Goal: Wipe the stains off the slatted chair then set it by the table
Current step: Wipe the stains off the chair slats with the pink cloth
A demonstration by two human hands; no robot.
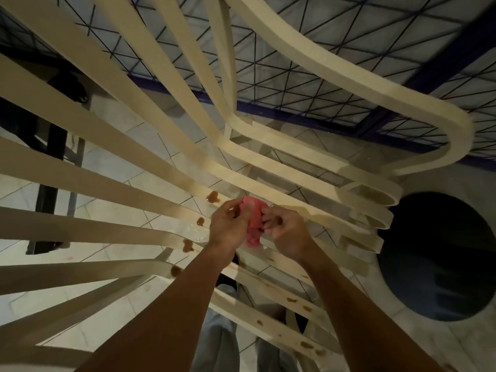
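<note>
The cream slatted chair (150,157) fills the view, its long slats fanning out beneath me. Brown stains dot the slats: one (213,197) just left of my hands, another (200,221) below it, a third (188,246) lower still, and several more on the slats at lower right (291,300). Both hands hold a crumpled pink cloth (253,224) above the slats. My left hand (225,224) grips its left side and my right hand (287,232) pinches its right side.
A dark round object (434,259) lies on the tiled floor at right. A blue-framed wire mesh panel (349,84) stands behind the chair. Dark table legs (51,167) stand at left. My trouser legs (222,339) show under the slats.
</note>
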